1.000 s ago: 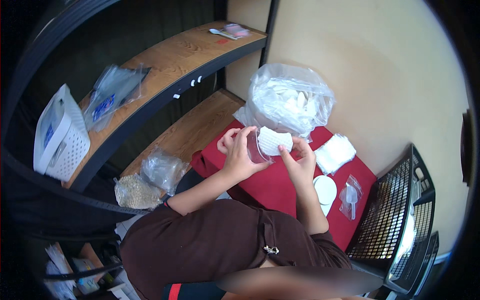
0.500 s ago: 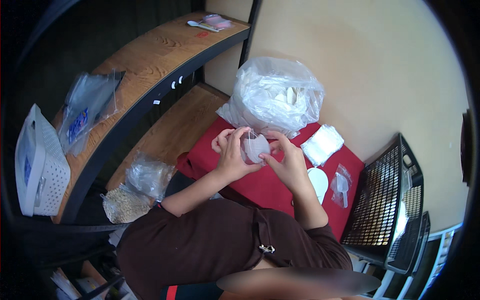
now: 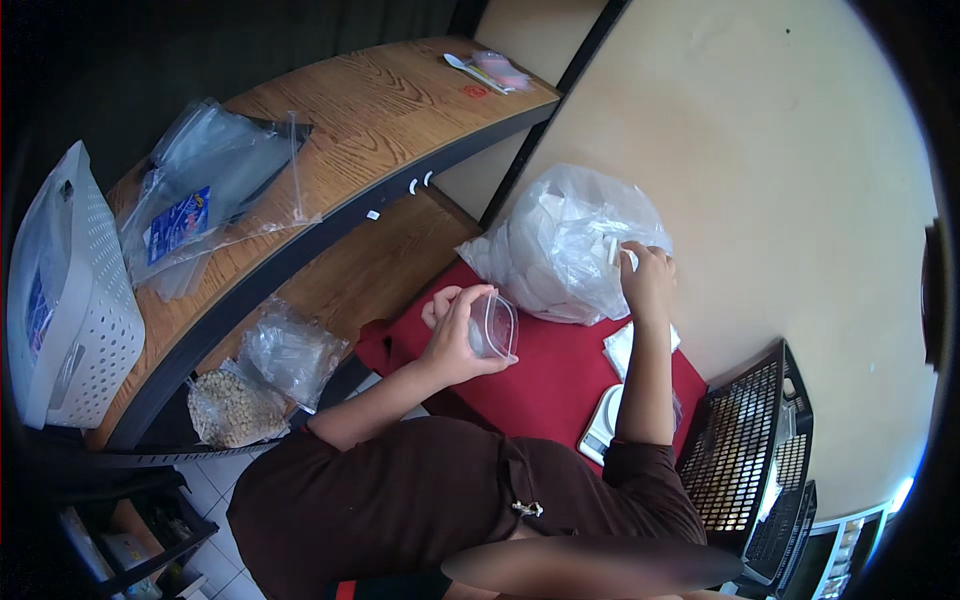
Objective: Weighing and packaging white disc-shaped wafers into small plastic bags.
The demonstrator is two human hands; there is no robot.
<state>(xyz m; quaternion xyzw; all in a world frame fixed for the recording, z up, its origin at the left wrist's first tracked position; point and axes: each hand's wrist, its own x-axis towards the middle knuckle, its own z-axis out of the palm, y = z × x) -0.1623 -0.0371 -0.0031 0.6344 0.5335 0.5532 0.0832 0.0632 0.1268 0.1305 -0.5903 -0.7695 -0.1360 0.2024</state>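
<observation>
My left hand (image 3: 462, 335) is closed round a small clear plastic pouch (image 3: 497, 322), its mouth spread open. Something whitish shows low in the pouch, too faint to name. My right hand (image 3: 650, 280) reaches to the opening of a large clear plastic bag (image 3: 560, 245) filled with white pieces. The right fingers are curled together beside a few pale strips (image 3: 613, 250) at the bag's mouth; what they grip is hidden. Under the right forearm lie a stack of white packets (image 3: 620, 350) and a white kitchen scale (image 3: 600, 425), both partly covered.
The red-covered table (image 3: 540, 385) stands against the wall. Black plastic crates (image 3: 735, 450) are at its right. Leftward, a curved wooden shelf (image 3: 350, 110) carries plastic bags (image 3: 220, 190), a white basket (image 3: 95, 320) and a white spoon (image 3: 470, 68). Lower down sits a bag of beige pellets (image 3: 235, 408).
My right hand has left the pouch and moved up and right to the large bag. My left hand keeps the pouch, now turned with its mouth open. The view has shifted.
</observation>
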